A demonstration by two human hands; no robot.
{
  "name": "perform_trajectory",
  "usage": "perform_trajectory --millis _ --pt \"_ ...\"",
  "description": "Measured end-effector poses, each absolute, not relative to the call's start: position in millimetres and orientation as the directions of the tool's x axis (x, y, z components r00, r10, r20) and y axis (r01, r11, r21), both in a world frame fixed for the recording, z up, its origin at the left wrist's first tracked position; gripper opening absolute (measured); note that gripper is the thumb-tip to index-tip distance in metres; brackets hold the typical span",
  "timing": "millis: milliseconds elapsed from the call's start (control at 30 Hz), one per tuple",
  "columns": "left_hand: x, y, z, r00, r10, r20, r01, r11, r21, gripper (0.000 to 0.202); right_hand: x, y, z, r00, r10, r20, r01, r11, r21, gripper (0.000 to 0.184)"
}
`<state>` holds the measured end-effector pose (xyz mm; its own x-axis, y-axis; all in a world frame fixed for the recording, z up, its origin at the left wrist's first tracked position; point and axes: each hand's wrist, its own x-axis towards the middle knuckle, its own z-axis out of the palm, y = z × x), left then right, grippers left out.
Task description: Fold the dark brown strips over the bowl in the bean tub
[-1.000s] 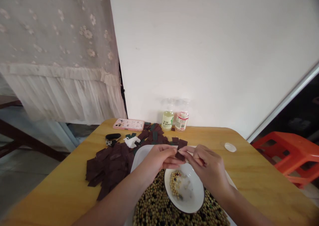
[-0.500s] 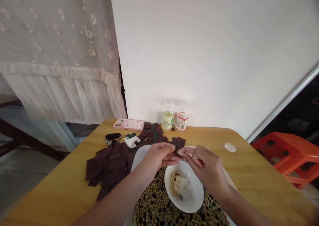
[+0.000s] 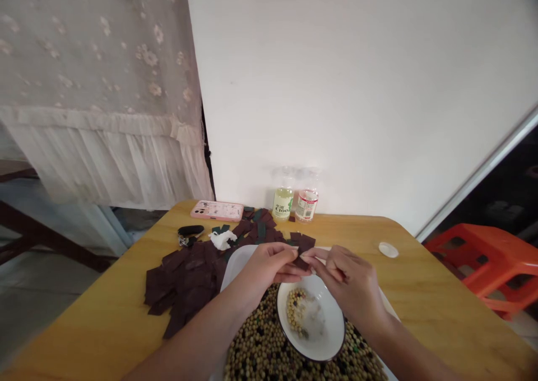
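Above the far rim of a white bowl [image 3: 330,322], my left hand [image 3: 271,263] has its thumb and fingers closed on a small dark brown rectangular piece [image 3: 301,262]. My right hand [image 3: 347,274] pinches that piece's right edge between thumb and forefinger. What the piece is made of, I cannot tell. Inside the dark-rimmed bowl lie small pale yellow beads [image 3: 294,302] and a whitish clump [image 3: 313,316]. The bowl rests on many green-brown and black beads [image 3: 260,339], which fill a white tray [image 3: 234,262] under my forearms.
A heap of dark brown pieces [image 3: 189,274] lies left of the tray. Behind it are a crumpled white tissue [image 3: 222,240], a black key fob [image 3: 191,230] and a pink phone [image 3: 217,210]. Two bottles [image 3: 283,204] stand by the wall. A clear lid [image 3: 388,250] lies at right, near an orange stool [image 3: 487,258].
Both hands stay nearly in place, still gripping the brown piece. My fingers have shifted slightly around it.
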<state>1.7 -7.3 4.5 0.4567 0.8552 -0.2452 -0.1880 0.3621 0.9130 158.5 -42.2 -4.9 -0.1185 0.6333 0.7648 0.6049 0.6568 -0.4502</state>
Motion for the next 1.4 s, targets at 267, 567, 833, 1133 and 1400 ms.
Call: perform_trajectory --millis 267,567,833,1133,1400 --pt "3 -9 7 0.409 0.875 -0.259 -0.161 0.349 0.923 0.016 160 -42 -5 -0.087 0.658 0.748 0.608 0.63 -0.483 0.042" --pt "4 -8 6 0.453 0.855 -0.251 -0.13 0.342 0.931 0.019 163 -40 -5 -0.009 0.674 0.739 0.626 0.58 -0.521 0.043" --pt "4 -8 7 0.446 0.861 -0.244 -0.143 0.337 0.93 0.018 161 -41 -6 -0.032 0.694 0.72 0.606 0.586 -0.538 0.043" --pt "4 -10 7 0.547 0.797 -0.255 -0.104 0.367 0.924 0.016 169 -36 -6 0.177 0.737 0.652 0.546 0.478 -0.688 0.045" --pt "3 -6 8 0.397 0.886 -0.239 -0.219 0.345 0.913 0.024 161 -37 -6 -0.027 0.799 0.6 0.544 0.516 -0.662 0.04"
